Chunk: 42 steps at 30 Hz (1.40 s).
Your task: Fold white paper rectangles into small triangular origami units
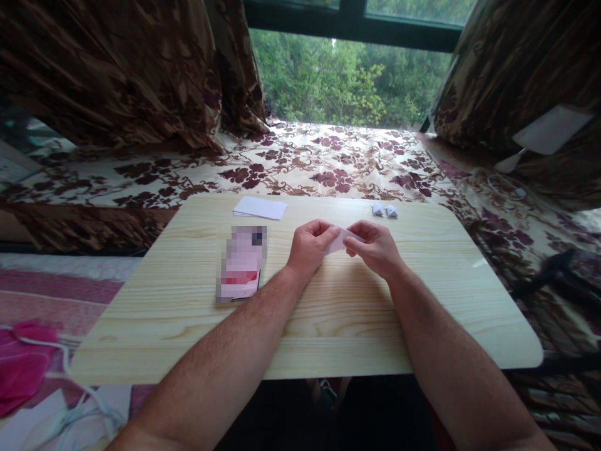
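Between my two hands, just above the wooden table (338, 319), is a small piece of white paper (337, 240). My left hand (312, 245) pinches its left side, the thumb lying on top. On the right side, my right hand (373, 245) grips it with thumb and curled fingers. Parts of the paper are hidden by the fingers, so its exact folds cannot be made out. Beyond my left hand lies a small stack of white paper sheets (260, 207). Two small folded paper pieces (378, 210) sit side by side past my right hand.
A blurred-out phone-like object (241, 263) lies on the table left of my left forearm. Behind the table is a ledge with floral cloth (328, 163), below a window between curtains. A white lamp (551, 130) stands at the right. A pink cloth (25, 363) and cable lie lower left.
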Available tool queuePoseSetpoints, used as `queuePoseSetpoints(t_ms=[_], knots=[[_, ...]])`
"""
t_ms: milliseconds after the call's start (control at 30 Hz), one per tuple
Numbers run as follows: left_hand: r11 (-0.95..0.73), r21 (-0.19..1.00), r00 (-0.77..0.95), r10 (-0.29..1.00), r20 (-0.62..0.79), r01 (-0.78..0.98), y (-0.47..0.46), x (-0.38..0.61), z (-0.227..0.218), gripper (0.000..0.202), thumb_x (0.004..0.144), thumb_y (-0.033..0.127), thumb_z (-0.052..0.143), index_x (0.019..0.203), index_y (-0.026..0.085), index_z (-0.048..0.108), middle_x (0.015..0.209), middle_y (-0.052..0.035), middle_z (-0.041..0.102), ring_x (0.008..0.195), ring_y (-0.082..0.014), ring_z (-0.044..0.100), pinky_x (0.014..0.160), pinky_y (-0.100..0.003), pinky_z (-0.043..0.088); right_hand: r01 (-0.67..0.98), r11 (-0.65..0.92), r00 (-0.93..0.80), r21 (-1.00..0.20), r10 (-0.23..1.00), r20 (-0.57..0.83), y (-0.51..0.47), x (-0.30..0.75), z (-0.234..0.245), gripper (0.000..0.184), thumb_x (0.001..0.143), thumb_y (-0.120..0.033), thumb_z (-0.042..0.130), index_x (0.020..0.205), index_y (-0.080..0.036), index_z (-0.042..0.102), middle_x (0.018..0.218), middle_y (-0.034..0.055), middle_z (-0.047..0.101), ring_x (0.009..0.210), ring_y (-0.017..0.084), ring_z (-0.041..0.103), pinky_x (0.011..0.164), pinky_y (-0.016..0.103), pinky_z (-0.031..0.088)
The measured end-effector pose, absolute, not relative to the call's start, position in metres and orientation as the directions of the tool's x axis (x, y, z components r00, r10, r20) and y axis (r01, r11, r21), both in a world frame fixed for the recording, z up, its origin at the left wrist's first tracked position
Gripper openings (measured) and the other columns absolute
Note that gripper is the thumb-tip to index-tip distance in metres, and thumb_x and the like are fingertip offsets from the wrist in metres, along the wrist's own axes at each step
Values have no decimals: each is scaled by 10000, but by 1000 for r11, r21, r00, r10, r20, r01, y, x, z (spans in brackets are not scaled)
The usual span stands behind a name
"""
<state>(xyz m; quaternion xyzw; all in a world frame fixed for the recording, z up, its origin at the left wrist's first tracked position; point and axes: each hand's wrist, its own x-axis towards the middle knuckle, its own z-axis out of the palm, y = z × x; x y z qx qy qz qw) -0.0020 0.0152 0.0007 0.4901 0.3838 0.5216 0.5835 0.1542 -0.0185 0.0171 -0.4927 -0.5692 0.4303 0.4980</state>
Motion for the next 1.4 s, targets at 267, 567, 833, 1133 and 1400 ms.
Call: queuePoseSetpoints(t_ms=[267, 567, 833, 1133, 1400], knots=[[-11, 975, 129, 991, 40, -223, 16, -2, 2, 301, 680, 413, 793, 772, 141, 704, 669, -11, 652, 576, -109, 547, 537, -228, 421, 197, 134, -11, -971, 991, 134, -19, 154, 17, 150, 775, -288, 701, 785, -152, 640, 587, -16, 615, 502, 99, 518, 475, 229, 362], [99, 936, 170, 984, -42, -339, 17, -2, 2, 296, 599, 356, 844, 712, 143, 673, 634, 8, 636, 552, -99, 535, 540, -228, 416, 259, 145, -5, -955, 989, 149, -18, 153, 17, 126, 770, -269, 676, 785, -148, 645, 594, -16, 608, 511, 104, 513, 470, 231, 334], [103, 953, 139, 988, -66, -284, 17, -3, 4, 292, 618, 373, 822, 695, 142, 660, 605, 9, 609, 527, -97, 503, 514, -232, 392, 239, 121, -27, -963, 993, 118, -19, 153, 18, 132, 777, -279, 682, 793, -152, 651, 580, -20, 611, 501, 102, 516, 477, 227, 359], [8, 992, 244, 970, 23, -125, 16, -5, -2, 272, 675, 365, 787, 697, 135, 643, 643, -5, 622, 567, -103, 515, 535, -231, 374, 216, 128, 4, -968, 991, 131, -19, 153, 20, 287, 777, -429, 728, 754, -157, 640, 565, -9, 615, 499, 109, 534, 478, 229, 389], [52, 986, 265, 964, -9, -156, 15, -5, 3, 279, 689, 377, 771, 706, 130, 641, 661, -31, 658, 567, -128, 572, 537, -246, 412, 170, 127, 35, -977, 990, 135, -19, 154, 20, 289, 793, -427, 715, 727, -154, 647, 544, 0, 625, 481, 108, 548, 476, 224, 415]])
